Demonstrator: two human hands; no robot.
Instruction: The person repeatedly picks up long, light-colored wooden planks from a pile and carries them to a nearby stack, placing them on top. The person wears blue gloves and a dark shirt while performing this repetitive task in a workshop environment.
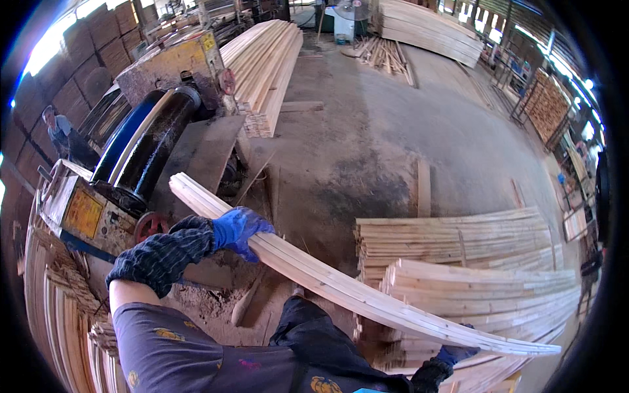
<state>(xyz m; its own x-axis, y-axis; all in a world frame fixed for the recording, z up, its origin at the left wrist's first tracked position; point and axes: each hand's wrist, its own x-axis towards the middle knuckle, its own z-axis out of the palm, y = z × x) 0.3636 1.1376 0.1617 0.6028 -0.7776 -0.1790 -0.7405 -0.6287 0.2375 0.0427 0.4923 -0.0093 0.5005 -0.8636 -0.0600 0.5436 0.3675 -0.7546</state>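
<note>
Shop floor, wide shed. Floor [393, 147] was bare grey, with a dark patch [370, 190] mid-frame and dust and debris in the lower middle. One flat plank [424, 190] lay on it, right of centre. Daylight came in through gaps at upper left and upper right.

Work in hand: a bundle of long pale boards [354, 288], running diagonally from left of centre to lower right. Left hand [239, 232], blue glove, was closed over the bundle toward its upper-left end. Right hand [457, 354], dark blue glove, gripped it from underneath near the lower-right end; part of its fingers hidden by the wood.

Around it: roller machine at left, black roller [157, 141] beside a blue roller [128, 141], red handwheel [151, 227] on the near housing. Stacked lumber [475, 288] at lower right, just beyond the right hand. Long stack [265, 72] upper centre-left, bigger stack [429, 29] at top right, loose sticks [386, 56] beside that one. Strip bundles [65, 308] at lower left. A co-worker [65, 134] was behind the machine, upper left.

Markings: yellow plate [84, 213] on the near housing, worn, detail too small to make out. Smaller yellow label [208, 42] on the far housing, same. Shirt [170, 347] had small yellow and pink prints.
</note>
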